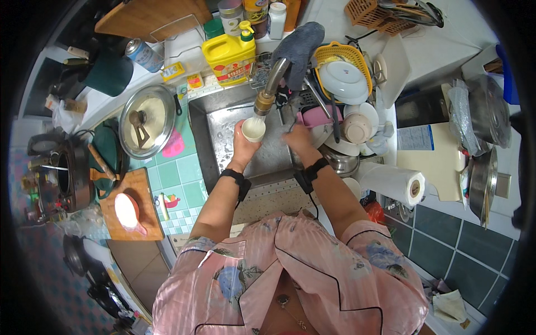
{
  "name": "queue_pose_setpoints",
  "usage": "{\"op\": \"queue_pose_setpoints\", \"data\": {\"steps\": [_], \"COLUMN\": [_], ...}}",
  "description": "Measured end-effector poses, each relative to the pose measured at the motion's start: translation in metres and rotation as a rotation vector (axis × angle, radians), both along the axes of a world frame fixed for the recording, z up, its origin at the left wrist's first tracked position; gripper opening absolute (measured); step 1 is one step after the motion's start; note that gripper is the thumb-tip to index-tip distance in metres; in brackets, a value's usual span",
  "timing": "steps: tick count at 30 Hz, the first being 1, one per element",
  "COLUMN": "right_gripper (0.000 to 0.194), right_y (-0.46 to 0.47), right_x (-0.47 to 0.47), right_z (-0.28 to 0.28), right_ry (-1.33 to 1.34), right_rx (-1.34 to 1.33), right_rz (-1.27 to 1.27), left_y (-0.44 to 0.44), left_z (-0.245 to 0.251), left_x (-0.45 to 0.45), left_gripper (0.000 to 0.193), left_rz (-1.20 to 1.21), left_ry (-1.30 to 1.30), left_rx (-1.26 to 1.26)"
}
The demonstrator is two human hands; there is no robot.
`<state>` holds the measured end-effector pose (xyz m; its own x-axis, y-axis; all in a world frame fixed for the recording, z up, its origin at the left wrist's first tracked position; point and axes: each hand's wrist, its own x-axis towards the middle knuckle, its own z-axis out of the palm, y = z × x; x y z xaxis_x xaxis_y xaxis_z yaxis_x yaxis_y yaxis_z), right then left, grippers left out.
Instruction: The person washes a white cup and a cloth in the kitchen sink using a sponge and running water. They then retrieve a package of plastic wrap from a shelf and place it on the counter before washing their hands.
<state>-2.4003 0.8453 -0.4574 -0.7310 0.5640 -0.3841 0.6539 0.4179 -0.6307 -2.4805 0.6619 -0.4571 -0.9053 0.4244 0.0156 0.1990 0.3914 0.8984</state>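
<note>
My left hand [245, 146] holds a small pale cup [253, 129] over the stainless steel sink [222, 157]. Water runs from the faucet [264, 102] into the cup. My right hand [298, 139] is over the right part of the sink, beside a pink container [315, 117]; its fingertips are partly blurred, and I cannot tell whether it holds anything. A dark grey cloth [298, 46] hangs over the faucet. Black bands are on both my wrists.
White bowls [343, 79] in a yellow basket [363, 54], more bowls and a paper roll [389, 182] crowd the right side. A yellow jug [228, 58] stands behind the sink. At left are a lidded pan [161, 140] and a wooden board [151, 209] with a pink-handled bowl [127, 211].
</note>
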Motion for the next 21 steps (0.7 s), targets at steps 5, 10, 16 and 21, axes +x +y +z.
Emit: {"op": "queue_pose_setpoints", "data": {"steps": [5,10,16,21], "right_gripper": [0.036,0.035,0.033,0.04], "right_y": [0.011,0.024,0.05,0.074], "right_x": [-0.01,-0.013,-0.023,-0.078], "right_z": [0.026,0.061,0.107,0.112], "right_ry": [0.294,0.199,0.901,0.809], "right_rx": [0.546,-0.046,-0.317,-0.937], "right_rz": [0.096,-0.337,-0.418,-0.284], "left_y": [-0.002,-0.006,-0.008,-0.002], "left_z": [0.004,0.009,0.015,0.02], "left_x": [-0.001,0.001,0.001,-0.001], "left_gripper": [0.081,0.08,0.078,0.078], "left_rz": [0.004,0.014,0.012,-0.014], "left_ry": [-0.128,-0.12,-0.136,-0.117], "left_rx": [0.03,0.047,0.069,0.12]}}
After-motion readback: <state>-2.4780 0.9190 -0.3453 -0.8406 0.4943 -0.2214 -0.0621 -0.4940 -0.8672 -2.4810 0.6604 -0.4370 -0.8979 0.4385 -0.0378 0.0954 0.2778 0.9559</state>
